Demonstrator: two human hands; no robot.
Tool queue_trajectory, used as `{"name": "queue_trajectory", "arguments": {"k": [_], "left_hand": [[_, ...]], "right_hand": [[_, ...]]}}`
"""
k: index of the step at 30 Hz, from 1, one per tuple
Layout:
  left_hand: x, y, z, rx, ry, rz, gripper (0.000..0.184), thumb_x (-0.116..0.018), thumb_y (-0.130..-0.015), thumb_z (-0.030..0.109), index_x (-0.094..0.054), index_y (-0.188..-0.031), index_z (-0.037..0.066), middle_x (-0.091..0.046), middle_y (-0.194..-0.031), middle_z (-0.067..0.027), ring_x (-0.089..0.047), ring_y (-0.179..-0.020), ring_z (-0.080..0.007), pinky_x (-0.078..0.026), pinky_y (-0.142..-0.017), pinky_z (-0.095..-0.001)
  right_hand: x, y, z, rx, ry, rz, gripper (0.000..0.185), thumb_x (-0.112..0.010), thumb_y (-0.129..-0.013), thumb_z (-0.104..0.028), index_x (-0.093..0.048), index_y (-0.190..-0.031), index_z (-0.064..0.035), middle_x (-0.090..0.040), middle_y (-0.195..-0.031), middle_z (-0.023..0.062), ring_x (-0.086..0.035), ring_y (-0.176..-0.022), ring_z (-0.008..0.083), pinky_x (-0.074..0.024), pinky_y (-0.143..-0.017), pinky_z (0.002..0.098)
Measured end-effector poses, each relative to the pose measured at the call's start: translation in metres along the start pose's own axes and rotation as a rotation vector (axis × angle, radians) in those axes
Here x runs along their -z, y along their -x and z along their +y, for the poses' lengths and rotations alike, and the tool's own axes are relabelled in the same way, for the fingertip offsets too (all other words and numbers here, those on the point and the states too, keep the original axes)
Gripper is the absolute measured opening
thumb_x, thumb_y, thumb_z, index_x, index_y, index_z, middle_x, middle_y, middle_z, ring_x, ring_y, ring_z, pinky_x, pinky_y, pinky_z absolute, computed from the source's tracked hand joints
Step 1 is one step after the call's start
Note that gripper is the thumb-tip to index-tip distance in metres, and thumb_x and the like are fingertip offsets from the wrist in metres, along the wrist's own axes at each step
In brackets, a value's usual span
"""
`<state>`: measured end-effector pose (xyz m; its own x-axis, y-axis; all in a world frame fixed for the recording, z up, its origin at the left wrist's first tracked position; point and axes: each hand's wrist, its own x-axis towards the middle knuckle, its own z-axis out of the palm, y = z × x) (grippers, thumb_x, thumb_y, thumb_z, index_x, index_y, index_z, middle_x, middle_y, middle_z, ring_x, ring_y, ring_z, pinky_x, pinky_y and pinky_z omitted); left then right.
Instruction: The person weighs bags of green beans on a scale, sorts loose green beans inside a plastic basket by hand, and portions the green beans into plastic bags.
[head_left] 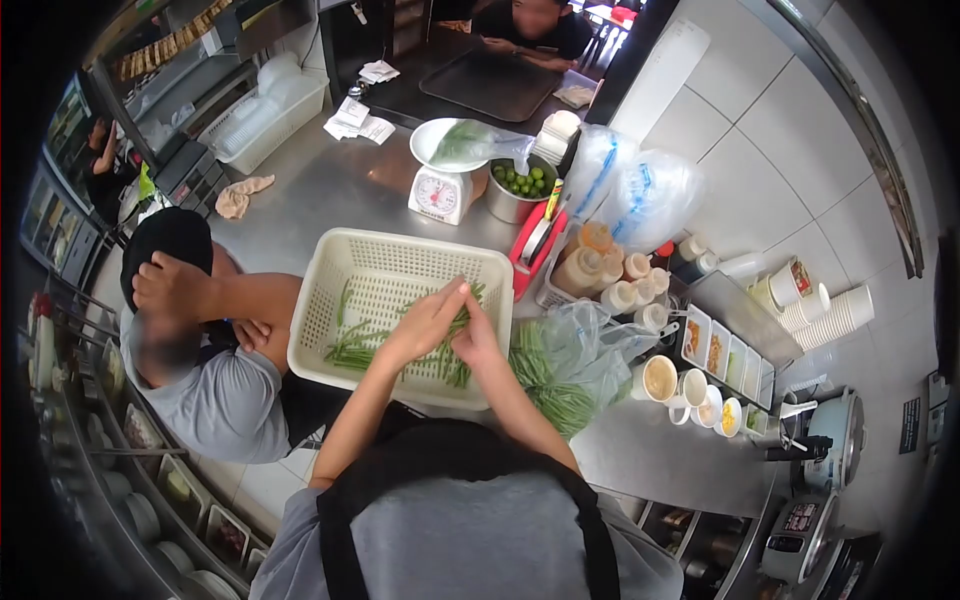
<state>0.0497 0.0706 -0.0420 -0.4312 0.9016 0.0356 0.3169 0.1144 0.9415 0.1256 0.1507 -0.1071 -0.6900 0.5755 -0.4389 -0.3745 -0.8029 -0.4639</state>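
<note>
Grip: left hand and right hand meet at the fingertips, fingers long and nearly straight; how far each is closed, and whether beans are caught between them, I cannot tell.
Green beans: strewn on the floor of the basket, some at its left, more under the hands; slender, smooth, matte rods.
Bean handling: likely light, springy and snappable, perhaps slick if wet; best gathered in loose bundles around the middle, without hard squeezing.
Basket: cream plastic, rectangular, slotted walls, rounded rim; probably light and slightly flexible, best lifted by the rim at both short ends.
Plastic bag: thin, crinkled, clear, just right of the basket, with more beans bulging inside; likely limp, so support it from below.
Counter: smooth brushed metal, softly reflective.
Bottles: rounded squeeze shapes, clustered in a bin.
Scale: boxy white body, round dial, shallow dish on top.
Pot: shiny metal cylinder holding small, round, glossy green fruit.
</note>
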Motion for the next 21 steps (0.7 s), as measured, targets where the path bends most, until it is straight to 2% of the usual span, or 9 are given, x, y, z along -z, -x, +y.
{"name": "queue_trajectory", "arguments": {"k": [3, 4, 6, 9, 10, 13, 14, 17, 21], "left_hand": [[0.020, 0.012, 0.003, 0.012, 0.213, 0.092, 0.047, -0.040, -0.094, 0.036, -0.050, -0.121, -0.001, -0.057, -0.113, -0.0160, -0.051, -0.109, -0.0283, -0.039, -0.091, -0.0337], [0.026, 0.013, -0.005, 0.044, 0.312, 0.133, 0.046, -0.040, -0.094, 0.035, -0.050, -0.121, 0.000, -0.057, -0.113, -0.0144, -0.051, -0.110, -0.0256, -0.039, -0.091, -0.0329], [0.030, 0.015, -0.025, 0.159, 0.511, 0.199, 0.045, -0.036, -0.095, 0.036, -0.051, -0.120, 0.002, -0.055, -0.116, -0.0099, -0.052, -0.107, -0.0211, -0.039, -0.092, -0.0338], [0.017, 0.018, -0.050, 0.308, 0.857, 0.134, 0.042, -0.036, -0.095, 0.037, -0.050, -0.120, 0.006, -0.056, -0.115, -0.0091, -0.055, -0.102, -0.0208, -0.042, -0.088, -0.0345], [0.010, 0.018, -0.054, 0.285, 1.085, 0.071, 0.044, -0.033, -0.095, 0.039, -0.046, -0.123, 0.008, -0.054, -0.116, -0.0092, -0.054, -0.102, -0.0215, -0.041, -0.090, -0.0375], [-0.007, 0.020, -0.058, 0.427, 1.513, 0.151, 0.045, -0.030, -0.095, 0.041, -0.044, -0.122, 0.008, -0.053, -0.117, -0.0105, -0.052, -0.105, -0.0212, -0.040, -0.093, -0.0402], [-0.013, 0.016, -0.071, 0.473, 1.530, 0.243, 0.044, -0.025, -0.096, 0.040, -0.045, -0.118, 0.007, -0.052, -0.118, -0.0115, -0.051, -0.108, -0.0228, -0.040, -0.095, -0.0411], [-0.017, 0.012, -0.067, 0.394, 1.716, 0.275, 0.047, -0.020, -0.097, 0.036, -0.045, -0.119, 0.003, -0.052, -0.118, -0.0124, -0.050, -0.109, -0.0244, -0.039, -0.097, -0.0368], [-0.015, 0.006, -0.068, 0.458, 1.655, 0.328, 0.048, -0.019, -0.097, 0.036, -0.041, -0.125, 0.004, -0.051, -0.122, -0.0133, -0.049, -0.113, -0.0254, -0.035, -0.101, -0.0389]], "right_hand": [[0.014, -0.016, -0.005, -0.107, -0.031, -0.152, 0.015, -0.061, -0.085, -0.019, -0.055, -0.090, -0.0059, -0.057, -0.081, 0.0029, -0.056, -0.070, 0.0153, -0.0478, -0.066, 0.0300], [0.007, -0.015, -0.009, -0.145, -0.098, -0.118, 0.013, -0.060, -0.086, -0.018, -0.054, -0.088, -0.0067, -0.053, -0.074, 0.0028, -0.052, -0.064, 0.0147, -0.0471, -0.062, 0.0328], [-0.004, -0.015, -0.014, -0.153, -0.159, -0.160, 0.012, -0.058, -0.087, -0.019, -0.054, -0.089, -0.0084, -0.054, -0.074, 0.0027, -0.053, -0.066, 0.0148, -0.0473, -0.063, 0.0345], [-0.031, -0.007, -0.023, -0.161, -0.164, -0.184, 0.010, -0.056, -0.088, -0.021, -0.054, -0.087, -0.0116, -0.053, -0.076, 0.0007, -0.053, -0.069, 0.0140, -0.0469, -0.067, 0.0354], [-0.036, -0.005, -0.022, -0.152, -0.155, -0.178, 0.010, -0.056, -0.088, -0.022, -0.053, -0.088, -0.0116, -0.054, -0.077, 0.0007, -0.053, -0.070, 0.0142, -0.0471, -0.068, 0.0367], [-0.039, -0.014, -0.012, -0.142, -0.115, -0.146, 0.013, -0.058, -0.087, -0.023, -0.054, -0.088, -0.0106, -0.056, -0.078, 0.0022, -0.055, -0.069, 0.0150, -0.0487, -0.067, 0.0384], [-0.038, -0.012, -0.007, -0.125, -0.087, -0.129, 0.014, -0.059, -0.086, -0.023, -0.054, -0.089, -0.0096, -0.056, -0.077, 0.0027, -0.055, -0.067, 0.0152, -0.0488, -0.065, 0.0367], [-0.047, 0.004, 0.007, 0.036, 0.059, -0.105, 0.015, -0.061, -0.085, -0.019, -0.055, -0.091, -0.0072, -0.056, -0.074, 0.0039, -0.055, -0.064, 0.0155, -0.0485, -0.061, 0.0322], [-0.039, 0.001, 0.018, 0.135, 0.084, -0.160, 0.014, -0.062, -0.083, -0.014, -0.055, -0.091, -0.0054, -0.055, -0.070, 0.0054, -0.055, -0.062, 0.0158, -0.0472, -0.056, 0.0294]]}}
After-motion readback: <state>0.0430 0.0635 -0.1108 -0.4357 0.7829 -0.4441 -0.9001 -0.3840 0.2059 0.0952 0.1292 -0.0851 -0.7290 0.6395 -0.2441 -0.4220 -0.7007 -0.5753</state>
